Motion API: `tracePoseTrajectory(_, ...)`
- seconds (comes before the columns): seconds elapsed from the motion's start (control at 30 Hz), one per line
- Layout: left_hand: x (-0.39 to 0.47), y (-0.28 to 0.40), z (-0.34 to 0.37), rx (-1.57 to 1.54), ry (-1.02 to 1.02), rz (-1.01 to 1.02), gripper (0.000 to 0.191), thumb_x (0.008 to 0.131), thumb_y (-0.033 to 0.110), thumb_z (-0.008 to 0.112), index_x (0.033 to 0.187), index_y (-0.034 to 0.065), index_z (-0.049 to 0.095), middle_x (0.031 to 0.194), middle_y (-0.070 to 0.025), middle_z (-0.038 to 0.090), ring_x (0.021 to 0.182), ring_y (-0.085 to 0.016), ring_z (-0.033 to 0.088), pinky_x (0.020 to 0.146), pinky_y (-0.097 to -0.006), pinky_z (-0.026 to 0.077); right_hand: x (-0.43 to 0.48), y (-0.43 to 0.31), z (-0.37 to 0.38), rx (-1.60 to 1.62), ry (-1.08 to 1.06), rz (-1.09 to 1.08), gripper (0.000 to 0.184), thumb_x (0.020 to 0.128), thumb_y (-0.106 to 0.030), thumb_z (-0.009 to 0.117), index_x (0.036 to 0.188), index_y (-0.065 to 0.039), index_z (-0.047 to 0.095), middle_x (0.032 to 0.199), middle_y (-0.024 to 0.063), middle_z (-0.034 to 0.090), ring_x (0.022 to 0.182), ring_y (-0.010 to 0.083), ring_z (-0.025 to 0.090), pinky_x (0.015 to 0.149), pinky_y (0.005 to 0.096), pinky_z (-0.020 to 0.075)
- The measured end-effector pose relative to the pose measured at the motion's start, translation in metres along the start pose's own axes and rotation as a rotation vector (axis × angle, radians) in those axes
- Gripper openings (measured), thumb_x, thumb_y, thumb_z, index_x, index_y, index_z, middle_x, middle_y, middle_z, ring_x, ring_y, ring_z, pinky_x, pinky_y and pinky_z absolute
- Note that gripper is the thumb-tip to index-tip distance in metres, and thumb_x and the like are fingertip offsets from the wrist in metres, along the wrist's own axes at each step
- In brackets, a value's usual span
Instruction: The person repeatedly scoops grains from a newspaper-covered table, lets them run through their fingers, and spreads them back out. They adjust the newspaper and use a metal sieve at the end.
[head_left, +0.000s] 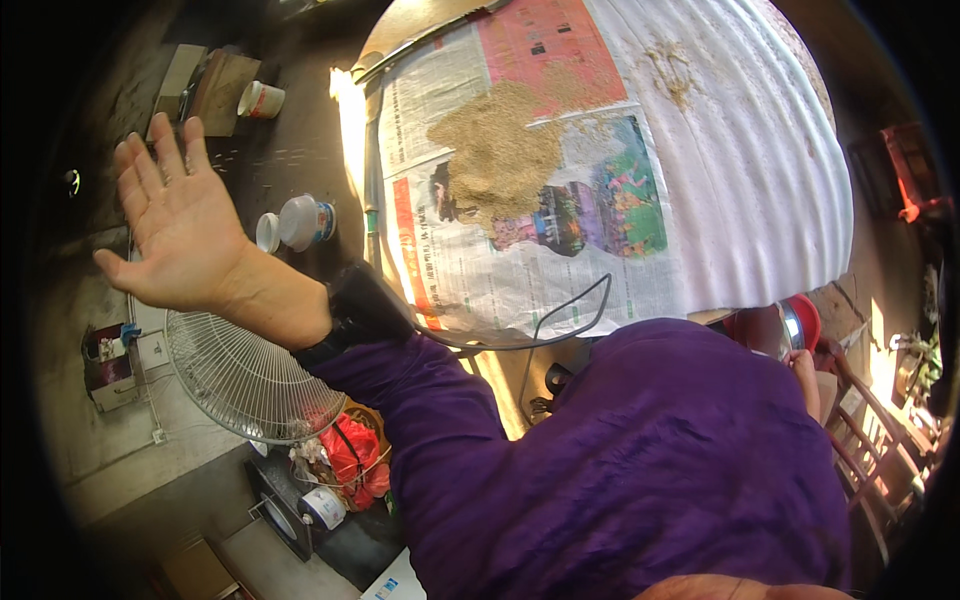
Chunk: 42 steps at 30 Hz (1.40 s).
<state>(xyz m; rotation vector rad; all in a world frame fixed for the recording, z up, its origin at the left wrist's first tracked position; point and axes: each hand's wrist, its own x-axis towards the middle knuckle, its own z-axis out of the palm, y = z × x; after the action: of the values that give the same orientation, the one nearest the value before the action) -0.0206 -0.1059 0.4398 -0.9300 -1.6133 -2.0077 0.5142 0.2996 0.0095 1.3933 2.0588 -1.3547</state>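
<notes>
My left hand (176, 225) is raised at the left, palm towards the camera, fingers spread and holding nothing. A black band wraps its wrist over a purple sleeve. Part of what looks like my right hand (804, 375) shows beyond my purple clothing, beside a red round container (802, 322); its grip is mostly hidden. Before me, a heap of tan, grain-like material (502, 150) lies on printed newspaper (465, 270). White ridged sheeting (757, 180) covers the surface to the right, with a small tan scatter on it. A dark cable loop (607, 300) crosses the newspaper's near edge.
A wire fan guard (240, 375) is below my left forearm. Plastic tubs (300, 223) and a white bucket (262, 100) stand beyond the surface's left edge. A red plastic bag (352, 450) lies lower left. Wooden chair-like bars (862, 427) are at the right.
</notes>
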Motion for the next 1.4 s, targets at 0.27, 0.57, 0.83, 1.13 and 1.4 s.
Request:
tracePoseTrajectory(0.27,-0.003,-0.002,0.008,0.086,-0.01,0.034,0.086,0.079,0.054,0.025,0.124,-0.0192,0.019,0.134,-0.0368,0.014,0.126,-0.05,0.011,0.1,-0.0635,0.002,-0.002,0.011,0.004,0.012,0.024,-0.017,0.029,0.067,-0.02,0.04,0.05,-0.001,0.054,0.052,0.0073,0.055,0.052,0.0156,0.05,0.053,0.0253,0.0353)
tracePoseTrajectory(0.57,-0.007,0.0,0.018,0.094,-0.048,0.034,0.09,0.076,0.056,0.029,0.126,-0.0177,0.014,0.134,-0.0378,0.009,0.127,-0.051,0.006,0.096,-0.0682,0.001,-0.001,0.014,0.007,0.086,0.036,-0.013,0.03,0.068,-0.02,0.039,0.05,-0.001,0.054,0.052,0.0073,0.055,0.051,0.016,0.05,0.052,0.0253,0.0356)
tracePoseTrajectory(0.83,-0.009,-0.006,0.025,0.021,-0.04,0.024,0.089,0.075,0.056,0.03,0.129,-0.0135,0.015,0.141,-0.0224,-0.014,0.125,-0.054,0.004,0.087,-0.077,0.001,-0.012,0.011,0.005,0.005,0.076,-0.014,0.035,0.073,-0.025,0.038,0.051,-0.003,0.054,0.051,0.0034,0.052,0.05,0.0127,0.046,0.048,0.0248,0.0331)
tracePoseTrajectory(1.13,0.018,-0.041,-0.014,-0.568,-0.443,-0.386,0.04,0.085,0.017,0.034,0.109,-0.011,0.048,0.094,-0.0272,0.059,0.098,-0.041,0.055,0.096,-0.0542,0.034,-0.005,0.03,0.012,0.054,0.029,0.024,0.036,0.074,-0.026,0.037,0.053,-0.004,0.056,0.049,0.0015,0.05,0.046,0.0119,0.042,0.046,0.0257,0.0294)
tracePoseTrajectory(1.4,-0.14,-0.236,0.005,0.998,-0.698,-0.575,0.047,0.086,0.03,0.05,0.123,0.0018,0.044,0.127,-0.0184,0.043,0.118,-0.03,0.04,0.099,-0.0362,0.03,-0.019,0.032,0.021,0.05,0.057,0.009,0.028,0.069,-0.02,0.043,0.053,-0.002,0.057,0.05,0.0028,0.052,0.046,0.0119,0.044,0.045,0.0264,0.0301)
